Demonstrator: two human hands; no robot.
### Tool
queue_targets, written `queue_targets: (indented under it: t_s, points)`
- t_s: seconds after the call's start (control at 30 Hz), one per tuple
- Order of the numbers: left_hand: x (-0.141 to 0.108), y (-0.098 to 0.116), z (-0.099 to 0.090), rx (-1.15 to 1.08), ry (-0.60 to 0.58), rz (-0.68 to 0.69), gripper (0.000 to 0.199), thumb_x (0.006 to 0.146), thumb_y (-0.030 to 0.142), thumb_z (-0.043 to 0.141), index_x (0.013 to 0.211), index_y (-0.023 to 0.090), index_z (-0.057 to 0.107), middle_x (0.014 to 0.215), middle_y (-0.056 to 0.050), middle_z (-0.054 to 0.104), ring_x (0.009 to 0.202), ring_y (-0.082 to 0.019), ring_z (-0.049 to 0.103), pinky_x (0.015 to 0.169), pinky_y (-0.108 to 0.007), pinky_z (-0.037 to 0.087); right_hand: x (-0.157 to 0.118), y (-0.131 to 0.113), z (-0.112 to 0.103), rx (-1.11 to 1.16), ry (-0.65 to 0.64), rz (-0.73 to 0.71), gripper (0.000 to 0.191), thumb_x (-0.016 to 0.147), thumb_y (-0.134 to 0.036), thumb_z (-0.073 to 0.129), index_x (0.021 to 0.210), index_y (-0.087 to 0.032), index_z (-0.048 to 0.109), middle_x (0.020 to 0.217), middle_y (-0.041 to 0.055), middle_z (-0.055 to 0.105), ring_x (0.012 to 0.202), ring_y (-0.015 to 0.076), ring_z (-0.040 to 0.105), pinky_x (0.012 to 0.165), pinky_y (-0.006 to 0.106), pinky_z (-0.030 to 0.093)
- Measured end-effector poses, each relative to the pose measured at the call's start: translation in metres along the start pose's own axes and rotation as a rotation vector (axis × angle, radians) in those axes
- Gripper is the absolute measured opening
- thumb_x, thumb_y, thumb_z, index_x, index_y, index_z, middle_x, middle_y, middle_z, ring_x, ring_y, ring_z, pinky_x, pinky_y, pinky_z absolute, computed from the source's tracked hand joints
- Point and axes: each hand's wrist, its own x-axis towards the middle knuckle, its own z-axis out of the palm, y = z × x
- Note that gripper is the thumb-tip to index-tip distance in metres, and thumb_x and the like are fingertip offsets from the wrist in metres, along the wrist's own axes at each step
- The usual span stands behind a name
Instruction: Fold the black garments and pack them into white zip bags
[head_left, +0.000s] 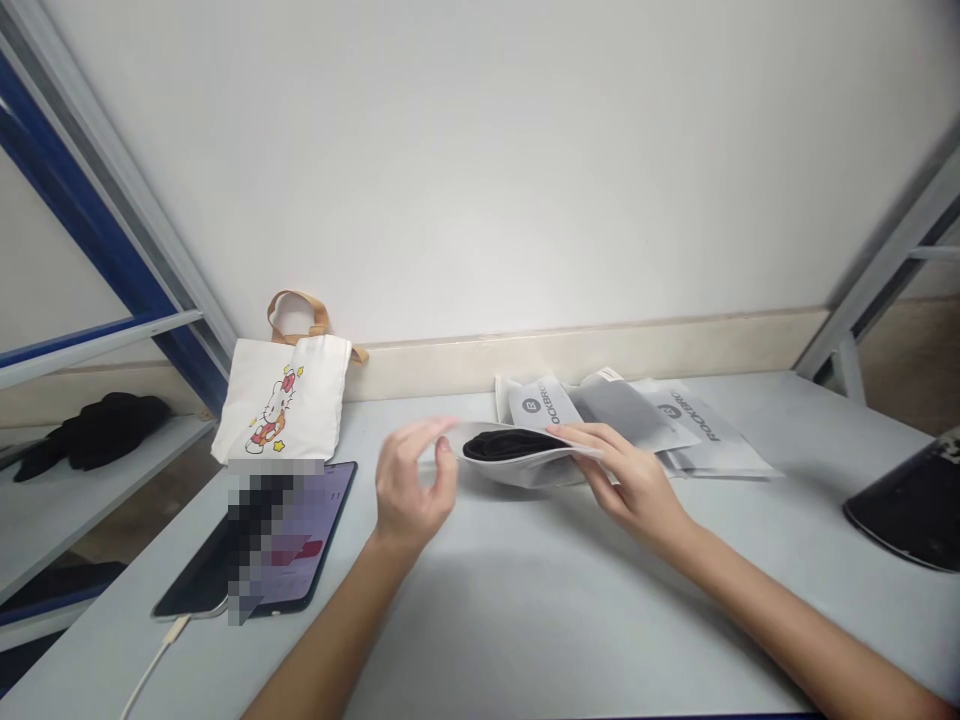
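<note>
A frosted plastic bag (540, 474) is held above the desk, its mouth gaping toward me. Folded black fabric (514, 442) shows inside it. My right hand (634, 485) grips the bag's right end, fingers over the top edge and thumb beneath. At the bag's left corner is my left hand (412, 485), thumb and fingers apart, the fingertips a little blurred. Whether they touch the bag's edge is hard to see. Behind the right hand lie several frosted packages (705, 430) with dark printed lettering, overlapping one another.
A white tote bag (285, 395) with a cartoon cat stands at the back left. In front of it lie a phone (199, 570) on a white cable (154, 670) and a tablet (322, 550), partly pixelated. A black object (911, 505) sits at the right edge. Metal frames flank the desk.
</note>
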Motion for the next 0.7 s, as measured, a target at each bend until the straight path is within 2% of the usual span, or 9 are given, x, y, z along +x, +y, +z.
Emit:
queue_targets:
  t_s: [0.07,0.13,0.23,0.3,0.37,0.47,0.57,0.63,0.7]
  points:
    - [0.001,0.01,0.0,-0.111,-0.206,-0.039,0.029,0.078,0.0,0.05,0.095,0.022,0.057,0.084,0.001,0.068,0.078,-0.012,0.064,0.073,-0.024,0.051,0.0,-0.001,0.002,0.008,-0.011,-0.054,0.044,0.09,-0.01,0.04,0.128,-0.031,0.047,0.117,0.0045,0.062,0.099,0.0156,0.062,0.075,0.028,0.051]
    - [0.002,0.017,0.001,-0.207,-0.393,-0.193,0.024,0.08,0.001,0.046,0.087,0.022,0.057,0.081,0.002,0.068,0.075,-0.011,0.065,0.07,-0.022,0.051,0.0,-0.002,0.003,-0.012,-0.01,-0.116,0.046,0.089,-0.009,0.041,0.13,-0.03,0.045,0.119,0.0053,0.061,0.104,0.0172,0.06,0.083,0.031,0.05]
    - [0.005,0.021,0.001,-0.199,-0.512,-0.319,0.018,0.077,0.015,0.059,0.093,0.022,0.055,0.104,-0.002,0.066,0.1,-0.017,0.061,0.088,-0.03,0.048,0.001,-0.002,0.004,-0.08,0.008,-0.152,0.046,0.089,-0.012,0.044,0.131,-0.028,0.043,0.116,0.0062,0.064,0.103,0.0199,0.06,0.081,0.036,0.048]
    - [0.006,0.02,0.001,-0.158,-0.612,-0.332,0.037,0.07,0.025,0.07,0.103,0.023,0.053,0.117,-0.004,0.06,0.113,-0.022,0.054,0.096,-0.036,0.043,0.002,-0.002,0.005,-0.123,-0.002,-0.143,0.044,0.09,-0.013,0.045,0.131,-0.028,0.043,0.111,0.0054,0.066,0.099,0.02,0.06,0.077,0.035,0.047]
    - [0.004,0.017,0.004,-0.136,-0.747,-0.377,0.047,0.069,0.03,0.071,0.111,0.024,0.05,0.116,-0.004,0.06,0.11,-0.023,0.055,0.091,-0.037,0.046,0.002,-0.003,0.007,-0.151,-0.037,-0.146,0.043,0.09,-0.014,0.045,0.13,-0.028,0.044,0.111,0.005,0.066,0.096,0.0196,0.06,0.074,0.035,0.045]
    - [-0.005,0.01,0.009,-0.082,-0.905,-0.397,0.037,0.075,0.027,0.062,0.112,0.024,0.053,0.109,-0.003,0.064,0.099,-0.024,0.061,0.08,-0.035,0.05,0.0,-0.008,0.013,-0.188,-0.117,-0.189,0.039,0.091,-0.018,0.045,0.128,-0.029,0.048,0.118,0.0054,0.062,0.1,0.0202,0.057,0.076,0.035,0.044]
    - [-0.013,0.002,0.009,-0.018,-0.874,-0.309,0.029,0.075,0.017,0.054,0.103,0.021,0.061,0.102,-0.006,0.067,0.095,-0.025,0.062,0.078,-0.034,0.049,-0.001,-0.012,0.016,-0.248,-0.105,-0.234,0.038,0.09,-0.018,0.046,0.125,-0.03,0.053,0.123,0.007,0.058,0.107,0.0216,0.053,0.081,0.036,0.044]
    - [-0.015,-0.004,0.004,-0.057,-0.718,-0.267,0.032,0.072,0.019,0.056,0.104,0.02,0.061,0.1,-0.007,0.067,0.093,-0.025,0.062,0.078,-0.035,0.05,0.0,-0.01,0.013,-0.33,0.041,-0.213,0.038,0.088,-0.015,0.047,0.12,-0.031,0.058,0.115,0.0077,0.059,0.099,0.0213,0.056,0.078,0.036,0.044]
    - [-0.015,-0.009,-0.002,-0.114,-0.513,-0.331,0.035,0.072,0.029,0.06,0.105,0.019,0.061,0.102,-0.007,0.066,0.095,-0.026,0.061,0.08,-0.037,0.05,0.001,-0.005,0.008,-0.387,0.243,-0.133,0.037,0.085,-0.011,0.049,0.113,-0.032,0.063,0.094,0.0057,0.062,0.079,0.0175,0.057,0.068,0.032,0.044]
